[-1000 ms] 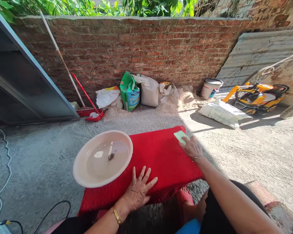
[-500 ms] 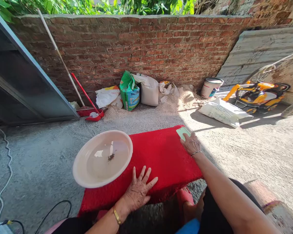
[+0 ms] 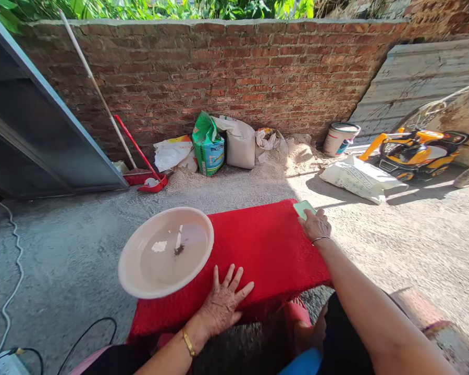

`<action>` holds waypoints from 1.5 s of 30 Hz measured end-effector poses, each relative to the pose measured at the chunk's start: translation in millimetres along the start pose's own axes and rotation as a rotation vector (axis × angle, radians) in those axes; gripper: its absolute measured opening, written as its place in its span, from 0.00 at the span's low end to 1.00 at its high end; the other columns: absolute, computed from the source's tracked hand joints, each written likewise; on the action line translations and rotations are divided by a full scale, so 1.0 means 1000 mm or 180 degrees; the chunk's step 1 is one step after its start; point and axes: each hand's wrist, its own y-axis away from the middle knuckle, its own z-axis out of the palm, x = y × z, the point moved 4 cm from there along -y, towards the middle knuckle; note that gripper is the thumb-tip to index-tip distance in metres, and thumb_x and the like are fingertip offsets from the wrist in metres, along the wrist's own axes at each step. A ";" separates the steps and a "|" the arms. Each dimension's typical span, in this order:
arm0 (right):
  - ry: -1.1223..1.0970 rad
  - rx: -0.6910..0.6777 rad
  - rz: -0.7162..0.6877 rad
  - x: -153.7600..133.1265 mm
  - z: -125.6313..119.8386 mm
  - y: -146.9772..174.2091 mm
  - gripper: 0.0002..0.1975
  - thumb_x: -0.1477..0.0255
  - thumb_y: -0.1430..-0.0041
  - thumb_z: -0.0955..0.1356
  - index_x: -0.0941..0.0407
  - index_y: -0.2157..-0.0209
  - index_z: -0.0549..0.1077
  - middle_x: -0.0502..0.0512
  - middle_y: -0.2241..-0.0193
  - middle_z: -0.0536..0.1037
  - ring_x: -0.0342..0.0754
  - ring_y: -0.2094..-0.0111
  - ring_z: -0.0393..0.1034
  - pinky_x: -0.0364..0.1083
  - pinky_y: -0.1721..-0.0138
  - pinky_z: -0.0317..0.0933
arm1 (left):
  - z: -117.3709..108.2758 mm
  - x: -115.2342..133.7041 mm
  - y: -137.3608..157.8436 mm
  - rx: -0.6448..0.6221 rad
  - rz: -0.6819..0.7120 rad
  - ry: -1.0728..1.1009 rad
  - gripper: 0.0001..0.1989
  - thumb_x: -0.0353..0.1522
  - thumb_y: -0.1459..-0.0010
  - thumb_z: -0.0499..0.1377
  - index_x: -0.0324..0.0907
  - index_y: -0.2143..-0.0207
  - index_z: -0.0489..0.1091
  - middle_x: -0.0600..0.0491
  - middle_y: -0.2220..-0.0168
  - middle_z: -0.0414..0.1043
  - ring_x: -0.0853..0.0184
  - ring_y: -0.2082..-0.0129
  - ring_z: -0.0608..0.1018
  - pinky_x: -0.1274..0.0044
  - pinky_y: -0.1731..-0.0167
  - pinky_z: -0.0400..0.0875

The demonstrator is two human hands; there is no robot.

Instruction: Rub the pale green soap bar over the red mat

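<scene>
A red cloth (image 3: 254, 239) with a fuzzy edge covers a low table in front of me. My left hand (image 3: 223, 302) rests flat on its near edge with fingers spread, wearing a gold bracelet. At the far right corner, my right hand (image 3: 316, 226) grips a flat, light-green object (image 3: 304, 207) with rounded corners. Its underside is hidden, and I cannot make out its kind. A pale pink basin (image 3: 131, 260) of water stands on the left part of the cloth, left of my left hand. A small dark clump (image 3: 179, 250) shows in the water.
Along the brick wall (image 3: 234, 67) stand a green bag (image 3: 208, 143), a pale sack (image 3: 240, 146) and a bucket (image 3: 341, 139). A red dustpan (image 3: 154, 183) lies left; a yellow toy excavator (image 3: 422, 151) and flat sack (image 3: 361, 177) lie right. Cables cross the left floor.
My right hand has slid a little to the right with the light-green object, up to the cloth's right edge. My left hand stays spread in place. The view has shifted slightly.
</scene>
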 end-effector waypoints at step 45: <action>-0.0129 -0.0019 -0.0644 0.050 0.006 0.115 0.18 0.63 0.36 0.65 0.49 0.45 0.66 0.58 0.56 0.66 0.52 0.59 0.67 0.48 0.57 0.62 | 0.023 -0.017 -0.007 0.0176 -0.0162 -0.0017 0.42 0.34 0.51 0.61 0.66 0.37 0.45 0.51 0.33 0.41 0.47 0.35 0.46 0.45 0.45 0.24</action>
